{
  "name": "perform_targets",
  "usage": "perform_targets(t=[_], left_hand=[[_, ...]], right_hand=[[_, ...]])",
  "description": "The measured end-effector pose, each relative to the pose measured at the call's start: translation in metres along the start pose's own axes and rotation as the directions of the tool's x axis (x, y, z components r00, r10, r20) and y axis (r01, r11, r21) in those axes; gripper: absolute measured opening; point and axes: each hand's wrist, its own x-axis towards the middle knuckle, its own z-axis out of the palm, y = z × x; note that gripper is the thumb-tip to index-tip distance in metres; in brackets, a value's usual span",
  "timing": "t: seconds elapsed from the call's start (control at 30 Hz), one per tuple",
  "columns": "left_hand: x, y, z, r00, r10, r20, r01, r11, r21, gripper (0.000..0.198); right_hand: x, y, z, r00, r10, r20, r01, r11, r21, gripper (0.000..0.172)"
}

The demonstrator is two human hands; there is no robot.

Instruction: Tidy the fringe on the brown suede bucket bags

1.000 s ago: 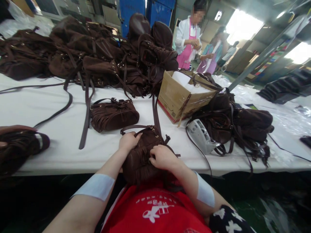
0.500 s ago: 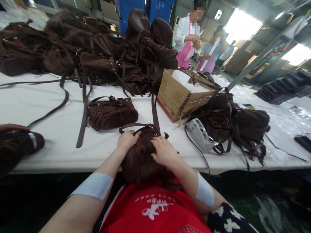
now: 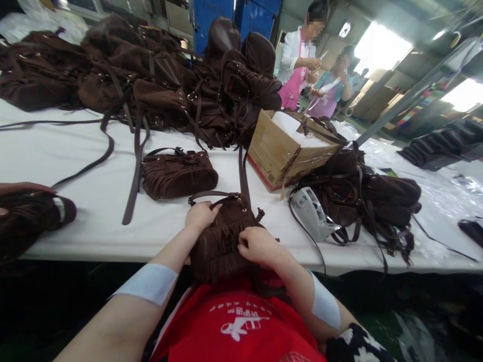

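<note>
White cloth-topped table [image 3: 151, 241], near edge: left hand [image 3: 199, 216] clasps brown suede-look fringed bag [image 3: 211, 256]; right hand [image 3: 260, 245] half-curled, grip unclear. Brace left, tug lightly.

Free white tabletop [image 3: 278, 216] between front fringed bag [image 3: 221, 244] and grey device [image 3: 310, 212], cardboard box [image 3: 273, 148] in the way beyond.

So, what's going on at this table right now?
A dark brown fringed bag is at the near edge of the white table. The person's left hand holds its upper left side, and the right hand is at the fringe on its right. A second fringed bag lies just beyond, before a heap of brown bags. To the right stand an open cardboard box and a grey device.
</note>
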Motion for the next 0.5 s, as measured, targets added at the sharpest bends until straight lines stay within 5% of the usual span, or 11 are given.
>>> perform_targets(t=[0.2, 0.37, 0.5], left_hand=[[0.001, -0.001, 0.002, 1.0, -0.005, -0.01, 0.005, 1.0, -0.006, 0.064], [0.002, -0.001, 0.002, 1.0, -0.022, 0.0, 0.022, 1.0, -0.015, 0.062], [0.002, 0.0, 0.001, 1.0, -0.013, 0.001, 0.013, 1.0, -0.02, 0.061]], right_hand=[[-0.02, -0.014, -0.006, 0.996, -0.082, -0.033, 0.085, 0.991, 0.105, 0.014], [-0.042, -0.028, -0.015, 0.964, -0.256, 0.068, 0.226, 0.929, 0.292, 0.015], [-0.022, -0.022, -0.013, 0.984, -0.118, -0.132, 0.146, 0.962, 0.23, 0.019]])
